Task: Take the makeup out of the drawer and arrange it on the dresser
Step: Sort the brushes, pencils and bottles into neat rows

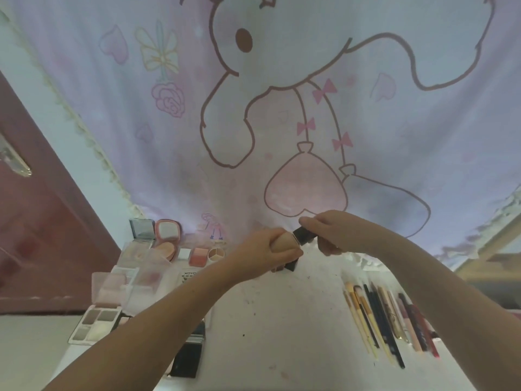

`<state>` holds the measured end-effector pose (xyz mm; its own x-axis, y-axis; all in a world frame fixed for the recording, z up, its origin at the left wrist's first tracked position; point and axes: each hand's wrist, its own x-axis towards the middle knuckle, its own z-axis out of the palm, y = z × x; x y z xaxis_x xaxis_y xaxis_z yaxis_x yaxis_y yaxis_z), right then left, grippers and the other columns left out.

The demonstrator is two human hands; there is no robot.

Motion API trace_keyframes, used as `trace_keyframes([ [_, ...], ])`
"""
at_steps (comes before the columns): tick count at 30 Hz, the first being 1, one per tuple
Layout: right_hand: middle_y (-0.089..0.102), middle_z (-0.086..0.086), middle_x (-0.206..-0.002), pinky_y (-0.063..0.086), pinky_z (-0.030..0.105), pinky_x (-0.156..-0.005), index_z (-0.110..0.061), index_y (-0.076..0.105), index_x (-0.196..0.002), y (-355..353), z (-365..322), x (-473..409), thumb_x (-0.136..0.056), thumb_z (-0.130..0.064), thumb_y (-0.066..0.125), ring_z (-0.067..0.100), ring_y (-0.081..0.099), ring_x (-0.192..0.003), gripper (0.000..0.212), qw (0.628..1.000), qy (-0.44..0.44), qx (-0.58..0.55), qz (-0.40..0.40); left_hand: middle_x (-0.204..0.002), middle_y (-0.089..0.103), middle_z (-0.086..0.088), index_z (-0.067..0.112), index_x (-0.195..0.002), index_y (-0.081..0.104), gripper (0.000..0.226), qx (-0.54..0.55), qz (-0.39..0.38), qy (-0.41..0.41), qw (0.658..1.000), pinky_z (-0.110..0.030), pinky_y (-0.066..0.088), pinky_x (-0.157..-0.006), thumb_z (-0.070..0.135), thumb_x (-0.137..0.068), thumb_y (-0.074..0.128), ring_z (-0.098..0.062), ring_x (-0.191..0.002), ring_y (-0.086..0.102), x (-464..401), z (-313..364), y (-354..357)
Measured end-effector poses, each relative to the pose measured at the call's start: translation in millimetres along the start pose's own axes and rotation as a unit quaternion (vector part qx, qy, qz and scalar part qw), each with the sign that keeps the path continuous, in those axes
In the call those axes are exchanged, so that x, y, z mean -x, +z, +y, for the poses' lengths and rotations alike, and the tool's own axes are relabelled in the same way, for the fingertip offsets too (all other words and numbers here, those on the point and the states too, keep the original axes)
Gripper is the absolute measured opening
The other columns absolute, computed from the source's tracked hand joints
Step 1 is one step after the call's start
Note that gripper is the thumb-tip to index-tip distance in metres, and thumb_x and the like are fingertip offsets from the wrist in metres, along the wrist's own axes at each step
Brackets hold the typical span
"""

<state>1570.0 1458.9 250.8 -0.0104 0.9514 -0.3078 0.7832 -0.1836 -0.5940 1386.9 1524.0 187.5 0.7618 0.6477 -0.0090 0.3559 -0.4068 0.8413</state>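
A beige foundation bottle [285, 240] is held above the white dresser top [296, 320], with my left hand [267, 246] wrapped around its body. My right hand [327, 230] grips the bottle's black cap [304, 235]. Both hands meet at the far middle of the dresser. On the left lie open compacts and palettes: a pink powder compact [167, 239], a blush palette [198, 256], a round concealer pot [216, 253] and an eyeshadow palette [94, 324]. A row of brushes and pencils [389, 317] lies on the right. The drawer is not in view.
A black compact [187, 359] lies near the front under my left forearm. A cartoon-print pink cloth [282, 108] hangs behind the dresser. A dark red door [42, 221] stands at the left, wooden furniture [490, 255] at the right.
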Motion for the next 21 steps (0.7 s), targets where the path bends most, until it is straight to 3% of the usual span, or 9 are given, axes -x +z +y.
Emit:
trace_keyframes([
  [3,0.064,-0.008,-0.080,0.041,0.008,-0.049,-0.031,0.052,-0.093,-7.0,0.2,1.7,-0.095,-0.031,0.049,0.000,0.056,-0.058,0.004,0.999,-0.042,-0.004,-0.015,-0.078,0.064,0.009,0.034,-0.088,0.058,0.019,-0.016,0.008,-0.003,1.000,-0.031,0.057,-0.069,0.051,-0.081,0.063,-0.003,-0.063,0.061,-2.8,-1.7,-0.1],
  [6,0.065,-0.008,-0.099,0.048,0.013,-0.056,-0.033,0.050,-0.110,-14.2,0.8,3.3,-0.093,-0.033,0.054,0.005,0.065,-0.075,0.017,0.997,-0.035,-0.055,-0.035,-0.078,0.062,0.012,0.037,-0.086,0.057,0.017,-0.011,0.018,0.001,1.000,-0.031,0.057,-0.070,0.051,-0.080,0.064,0.001,-0.063,0.059,-5.9,-2.3,-0.8],
  [8,0.069,-0.007,-0.081,0.045,0.014,-0.049,-0.025,0.054,-0.106,-16.0,-2.9,2.4,-0.094,-0.047,0.044,0.006,0.064,-0.061,0.028,0.999,0.002,-0.044,-0.029,-0.078,0.062,0.012,0.037,-0.084,0.057,0.018,-0.007,0.023,0.007,1.000,-0.032,0.056,-0.070,0.052,-0.078,0.064,0.002,-0.062,0.058,-8.9,-0.3,-1.2],
  [10,0.064,-0.008,-0.061,0.039,0.012,-0.043,-0.022,0.056,-0.092,-17.3,-1.8,-0.7,-0.096,-0.049,0.037,0.002,0.054,-0.045,0.033,1.000,0.014,-0.011,-0.014,-0.080,0.062,0.012,0.038,-0.083,0.056,0.018,-0.013,0.022,0.007,1.000,-0.033,0.057,-0.072,0.053,-0.078,0.064,-0.002,-0.066,0.059,-11.5,1.7,-1.5],
  [11,0.062,-0.008,-0.063,0.039,0.010,-0.043,-0.024,0.054,-0.089,-17.7,-1.2,-0.1,-0.097,-0.043,0.040,-0.001,0.051,-0.044,0.025,1.000,-0.001,-0.002,-0.008,-0.081,0.062,0.012,0.039,-0.083,0.055,0.017,-0.018,0.018,0.008,1.000,-0.033,0.057,-0.073,0.053,-0.078,0.064,-0.003,-0.068,0.060,-12.5,2.0,-1.3],
  [13,0.063,-0.006,-0.083,0.044,0.009,-0.049,-0.030,0.051,-0.095,-21.1,3.4,1.4,-0.096,-0.030,0.050,0.000,0.059,-0.061,0.002,0.999,-0.028,-0.017,-0.023,-0.081,0.062,0.012,0.040,-0.083,0.055,0.015,-0.021,0.017,0.007,1.000,-0.033,0.057,-0.075,0.052,-0.079,0.064,-0.005,-0.071,0.060,-13.2,1.0,0.2],
  [16,0.066,-0.003,-0.097,0.052,0.017,-0.055,-0.028,0.052,-0.111,-24.1,5.3,3.4,-0.094,-0.036,0.053,0.011,0.068,-0.078,0.019,0.992,-0.008,-0.116,-0.041,-0.079,0.062,0.013,0.039,-0.083,0.057,0.015,-0.014,0.026,0.004,1.000,-0.033,0.057,-0.074,0.050,-0.079,0.065,-0.002,-0.068,0.060,-13.7,-1.3,2.7],
  [19,0.069,-0.003,-0.066,0.045,0.016,-0.044,-0.018,0.058,-0.097,-21.4,3.2,1.5,-0.093,-0.053,0.040,0.009,0.062,-0.050,0.039,0.992,0.035,-0.117,-0.025,-0.075,0.061,0.015,0.038,-0.082,0.057,0.016,-0.010,0.026,0.015,0.999,-0.029,0.056,-0.068,0.052,-0.078,0.064,0.004,-0.062,0.058,-15.0,-0.3,4.7],
  [21,0.063,-0.006,-0.055,0.039,0.014,-0.040,-0.018,0.059,-0.088,-20.6,5.3,-0.2,-0.095,-0.046,0.044,0.005,0.051,-0.039,0.032,0.997,0.017,-0.075,-0.013,-0.074,0.061,0.016,0.039,-0.081,0.057,0.018,-0.011,0.025,0.020,0.999,-0.025,0.054,-0.066,0.054,-0.077,0.064,0.005,-0.062,0.058,-16.2,0.9,5.1],
])
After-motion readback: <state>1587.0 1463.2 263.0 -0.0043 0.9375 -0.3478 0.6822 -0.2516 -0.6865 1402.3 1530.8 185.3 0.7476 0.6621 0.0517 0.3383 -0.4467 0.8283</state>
